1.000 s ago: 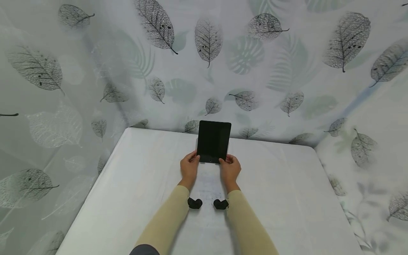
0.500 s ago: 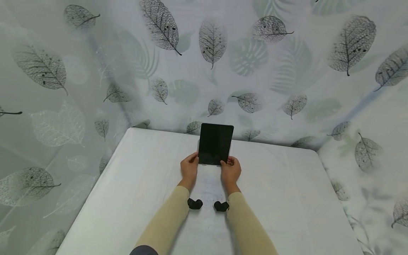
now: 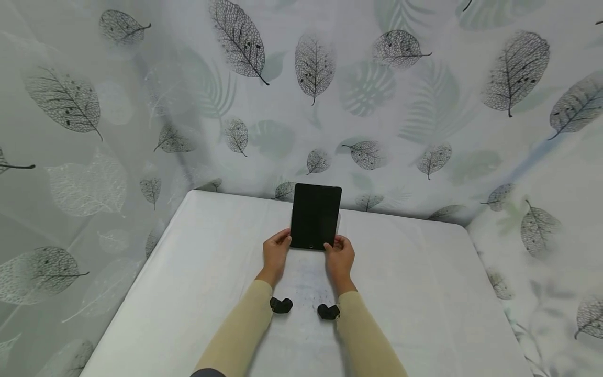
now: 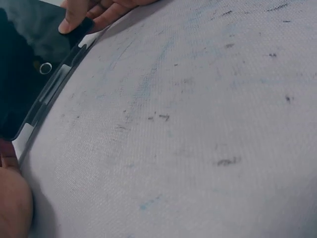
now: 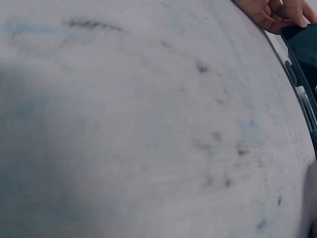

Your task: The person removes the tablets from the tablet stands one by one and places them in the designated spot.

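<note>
A black tablet with a round home button is held near the far edge of the table, its screen towards me. My left hand grips its lower left edge, thumb at the side and fingers partly hidden behind. The right hand pinches the lower right corner, with the thumb on the front. In the left wrist view, a dark holder-like piece with pale parts runs along the tablet's bottom edge. Whether the tablet touches it cannot be told. The right wrist view shows the left hand at the tablet's corner.
A white cloth covers the table, with small dark and blue marks near the hands. Leaf-printed curtains hang behind and at both sides. Black wrist devices sit at the inner sleeves.
The tablet has come slightly towards me with both hands still gripping it. Two small tabs seen below its bottom edge in the earlier head views are now out of sight.
</note>
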Available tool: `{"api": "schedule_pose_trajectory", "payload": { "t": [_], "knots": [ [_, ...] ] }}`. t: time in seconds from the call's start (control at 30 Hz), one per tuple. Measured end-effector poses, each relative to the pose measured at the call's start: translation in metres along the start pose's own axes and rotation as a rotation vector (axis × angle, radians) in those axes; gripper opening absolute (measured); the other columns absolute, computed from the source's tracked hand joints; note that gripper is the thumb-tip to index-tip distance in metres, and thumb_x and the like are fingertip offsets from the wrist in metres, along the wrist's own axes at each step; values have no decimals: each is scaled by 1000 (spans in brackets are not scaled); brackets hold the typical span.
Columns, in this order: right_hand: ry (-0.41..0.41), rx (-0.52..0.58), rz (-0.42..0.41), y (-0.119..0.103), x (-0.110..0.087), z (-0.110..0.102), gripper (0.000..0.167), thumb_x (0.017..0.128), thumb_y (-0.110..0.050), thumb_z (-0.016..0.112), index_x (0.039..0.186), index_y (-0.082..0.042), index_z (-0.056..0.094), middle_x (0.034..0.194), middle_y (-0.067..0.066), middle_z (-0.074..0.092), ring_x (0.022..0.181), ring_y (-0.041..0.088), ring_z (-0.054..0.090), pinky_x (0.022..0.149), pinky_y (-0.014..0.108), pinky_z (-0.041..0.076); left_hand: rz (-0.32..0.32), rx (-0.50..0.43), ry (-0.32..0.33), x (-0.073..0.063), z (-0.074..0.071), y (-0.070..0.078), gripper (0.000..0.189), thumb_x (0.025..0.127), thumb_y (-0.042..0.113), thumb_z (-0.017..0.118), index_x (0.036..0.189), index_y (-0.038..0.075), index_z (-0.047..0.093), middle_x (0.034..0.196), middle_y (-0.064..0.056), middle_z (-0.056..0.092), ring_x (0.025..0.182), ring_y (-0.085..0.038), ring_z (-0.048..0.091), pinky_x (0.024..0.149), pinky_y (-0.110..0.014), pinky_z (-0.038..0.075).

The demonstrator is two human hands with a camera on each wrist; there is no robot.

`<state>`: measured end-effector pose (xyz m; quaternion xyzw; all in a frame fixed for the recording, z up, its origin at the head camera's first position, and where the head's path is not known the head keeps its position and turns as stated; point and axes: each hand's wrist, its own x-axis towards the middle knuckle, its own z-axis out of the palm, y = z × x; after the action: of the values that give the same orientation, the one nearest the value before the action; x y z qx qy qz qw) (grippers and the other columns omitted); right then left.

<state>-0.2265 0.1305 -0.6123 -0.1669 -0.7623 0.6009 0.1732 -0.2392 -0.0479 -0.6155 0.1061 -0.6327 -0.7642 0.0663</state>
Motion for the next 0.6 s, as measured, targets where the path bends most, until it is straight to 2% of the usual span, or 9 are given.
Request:
{"api": "schedule_pose_trajectory", "payload": {
  "t": [0.07, 0.17, 0.33, 0.6],
  "knots": [
    [-11, -4, 3, 1, -2, -1, 31, 89, 1, 79, 116, 4, 64, 108, 21, 67, 102, 32, 63, 92, 41, 51, 1, 4, -5, -1, -1, -1, 27, 99, 0, 68, 125, -1, 75, 125, -16, 74, 107, -9, 67, 85, -13, 54],
    [-38, 2, 6, 0, -6, -3, 31, 89, 1, 80, 115, 3, 64, 107, 20, 69, 98, 27, 64, 86, 31, 52, -9, -13, -5, -4, -4, 2, 26, 99, 0, 68, 125, -1, 75, 124, -15, 75, 105, -10, 66, 85, -14, 54],
    [-84, 80, -1, -4, -11, -7, 31, 88, 5, 79, 115, 4, 63, 105, 22, 70, 92, 22, 65, 78, 17, 51, -39, -45, -9, -10, -8, 10, 26, 100, -1, 67, 125, 0, 75, 123, -12, 74, 104, -10, 64, 84, -14, 54],
    [-77, 188, -43, -8, -21, -8, 32, 84, 11, 78, 112, 4, 64, 98, 13, 68, 88, 14, 64, 75, 14, 52, -16, 17, 20, -19, -12, 23, 26, 99, -3, 66, 123, 0, 76, 122, -14, 75, 106, -11, 66, 84, -13, 54]
  ]
}}
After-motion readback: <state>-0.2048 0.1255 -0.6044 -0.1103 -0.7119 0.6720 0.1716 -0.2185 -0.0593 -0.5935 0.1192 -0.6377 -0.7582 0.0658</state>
